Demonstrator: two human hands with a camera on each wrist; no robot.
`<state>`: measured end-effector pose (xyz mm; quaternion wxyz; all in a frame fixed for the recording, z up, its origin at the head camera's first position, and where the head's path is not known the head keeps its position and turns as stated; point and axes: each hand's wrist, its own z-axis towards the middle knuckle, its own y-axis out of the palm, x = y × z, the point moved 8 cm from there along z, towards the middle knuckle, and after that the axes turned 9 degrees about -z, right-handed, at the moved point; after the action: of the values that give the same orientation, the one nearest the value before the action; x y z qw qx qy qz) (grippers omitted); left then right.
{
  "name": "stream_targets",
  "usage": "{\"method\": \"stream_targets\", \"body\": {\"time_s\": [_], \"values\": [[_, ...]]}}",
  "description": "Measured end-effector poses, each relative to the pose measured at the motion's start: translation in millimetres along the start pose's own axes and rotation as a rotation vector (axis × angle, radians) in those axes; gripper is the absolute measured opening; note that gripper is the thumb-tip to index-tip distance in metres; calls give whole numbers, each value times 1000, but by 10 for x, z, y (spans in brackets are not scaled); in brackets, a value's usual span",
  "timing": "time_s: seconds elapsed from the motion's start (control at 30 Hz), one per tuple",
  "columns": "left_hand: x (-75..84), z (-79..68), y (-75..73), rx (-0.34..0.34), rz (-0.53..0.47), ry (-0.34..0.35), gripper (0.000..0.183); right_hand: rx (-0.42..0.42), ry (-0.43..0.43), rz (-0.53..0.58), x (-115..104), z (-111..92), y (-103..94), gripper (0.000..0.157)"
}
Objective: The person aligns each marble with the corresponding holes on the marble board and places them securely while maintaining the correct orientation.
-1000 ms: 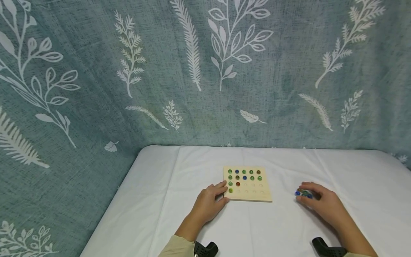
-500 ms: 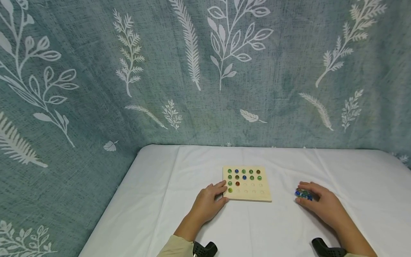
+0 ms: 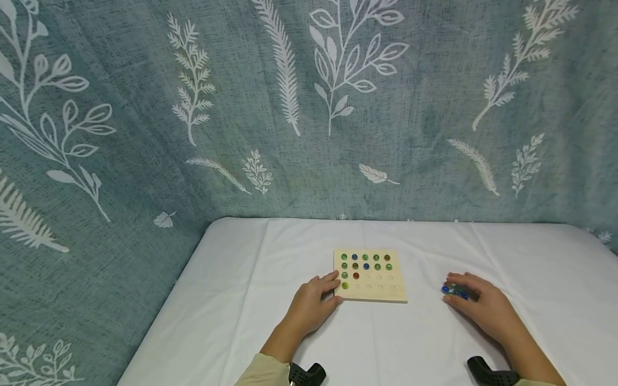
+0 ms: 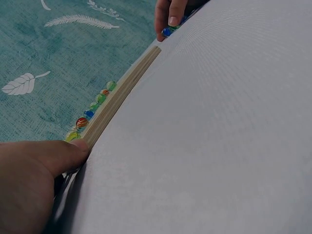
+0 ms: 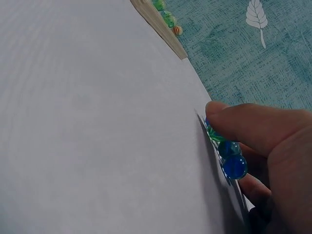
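Note:
A pale wooden board (image 3: 383, 294) lies flat on the table with rows of round hollows. Glass marbles (image 3: 366, 266) fill its two far rows; two sit in the third row and one in the nearest. My left hand (image 3: 309, 308) holds the board's near left corner, the thumb (image 4: 73, 152) on its front edge. To the board's right, my right hand (image 3: 487, 308) has fingers and thumb curved round a small cluster of loose marbles (image 3: 455, 290) on the cloth. Blue and green marbles (image 5: 235, 166) show beneath that thumb in the right wrist view; others are hidden.
A white cloth (image 3: 241, 300) covers the table, lightly creased. Behind and to the left hangs a teal curtain (image 3: 217, 198) with white leaf prints. Black wrist mounts (image 3: 308, 374) show at the lower frame edge.
The loose marbles shift slightly among the right hand's fingers. The left hand stays on the board, whose marbles are unchanged. The head view drifts a little.

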<state>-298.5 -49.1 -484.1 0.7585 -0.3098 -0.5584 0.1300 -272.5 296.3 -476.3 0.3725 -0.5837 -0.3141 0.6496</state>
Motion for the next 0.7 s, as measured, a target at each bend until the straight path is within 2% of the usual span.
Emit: {"method": "stream_targets", "body": {"time_s": [0.2,0.4,0.7], "values": [[10,-4,4,-9,2,-5,43,37,-10,-9,9,-7,-11,51],[4,-10,7,-6,8,-9,43,24,-15,11,11,-12,0,50],[-6,-3,12,-7,6,-15,43,9,-93,15,-44,-19,9,46]]}}
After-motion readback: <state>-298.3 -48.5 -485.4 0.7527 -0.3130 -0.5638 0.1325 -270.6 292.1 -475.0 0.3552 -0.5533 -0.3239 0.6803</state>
